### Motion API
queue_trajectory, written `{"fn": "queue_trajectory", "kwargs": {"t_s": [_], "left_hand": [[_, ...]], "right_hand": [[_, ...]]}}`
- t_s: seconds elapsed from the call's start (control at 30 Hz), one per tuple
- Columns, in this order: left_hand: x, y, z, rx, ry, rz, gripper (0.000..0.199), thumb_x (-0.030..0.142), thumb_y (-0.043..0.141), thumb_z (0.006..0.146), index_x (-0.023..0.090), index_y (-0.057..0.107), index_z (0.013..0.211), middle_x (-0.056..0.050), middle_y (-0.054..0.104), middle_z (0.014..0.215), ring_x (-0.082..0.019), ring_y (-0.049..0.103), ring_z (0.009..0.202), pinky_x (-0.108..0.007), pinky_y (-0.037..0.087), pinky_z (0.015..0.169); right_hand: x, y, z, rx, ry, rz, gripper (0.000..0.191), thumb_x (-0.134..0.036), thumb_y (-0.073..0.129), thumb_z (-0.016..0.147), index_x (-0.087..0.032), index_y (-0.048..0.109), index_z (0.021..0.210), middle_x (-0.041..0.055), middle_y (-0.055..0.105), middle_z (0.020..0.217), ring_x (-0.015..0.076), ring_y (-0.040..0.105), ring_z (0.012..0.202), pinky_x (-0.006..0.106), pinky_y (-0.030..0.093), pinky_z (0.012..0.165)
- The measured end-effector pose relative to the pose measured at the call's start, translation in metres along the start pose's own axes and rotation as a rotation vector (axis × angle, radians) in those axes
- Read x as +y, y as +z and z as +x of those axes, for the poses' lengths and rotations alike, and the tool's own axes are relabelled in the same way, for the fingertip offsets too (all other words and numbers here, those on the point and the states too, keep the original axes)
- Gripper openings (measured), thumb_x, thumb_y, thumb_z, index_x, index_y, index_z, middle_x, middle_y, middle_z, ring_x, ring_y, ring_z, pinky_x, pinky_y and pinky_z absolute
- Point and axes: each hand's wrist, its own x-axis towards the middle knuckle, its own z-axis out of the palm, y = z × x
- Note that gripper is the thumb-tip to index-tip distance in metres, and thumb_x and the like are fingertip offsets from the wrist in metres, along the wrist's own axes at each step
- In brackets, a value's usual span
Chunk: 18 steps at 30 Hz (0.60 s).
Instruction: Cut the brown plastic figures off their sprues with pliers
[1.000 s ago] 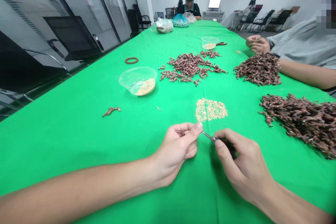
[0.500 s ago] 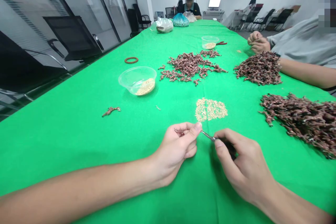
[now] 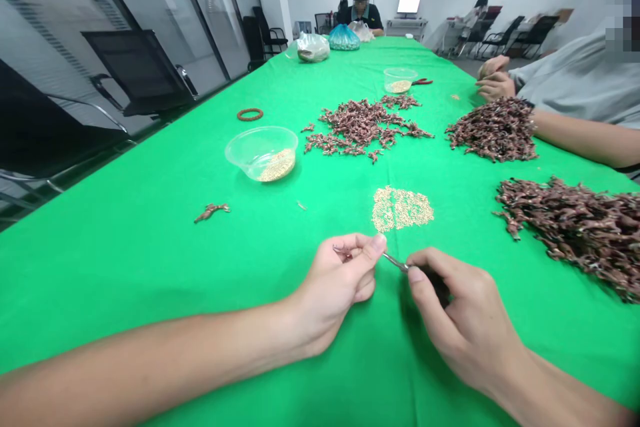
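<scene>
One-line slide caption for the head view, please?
Above green cloth, the left hand pinches a thin piece and the right hand a slim metal tool, near gold grains and brown piles.

Matt green cloth [image 3: 150, 260] with soft creases. The slim tool [image 3: 397, 262] is smooth, silvery metal with a shine. The larger bowl [image 3: 243, 150] is thin, clear, glossy plastic; the loose grains [image 3: 403, 209] look dry and granular. The brown heap at near right [image 3: 575, 230] is rough and tangled, with small shiny glints; its material is unclear. The ring [image 3: 250, 119] looks ridged. The white bag [image 3: 313, 48] and blue bag [image 3: 344, 38] are crinkled, glossy plastic. The partition [image 3: 160, 20] is smooth, reflective glass.
</scene>
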Motion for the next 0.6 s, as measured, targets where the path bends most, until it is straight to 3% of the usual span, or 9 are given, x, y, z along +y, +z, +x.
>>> {"fn": "queue_trajectory", "kwargs": {"t_s": [0.6], "left_hand": [[-0.0009,-0.001,-0.0004,-0.026,0.0,0.004,0.034,0.038,0.066,0.092,0.018,0.046,0.072,0.011,0.019,0.051,-0.006,0.009,0.047,-0.025,0.011,0.046]], "right_hand": [[0.0013,-0.001,0.0032,0.043,0.034,0.034,0.024,-0.035,0.047,0.097,-0.022,0.058,0.08,-0.004,0.051,0.06,0.0124,0.048,0.052,0.029,0.035,0.053]]}}
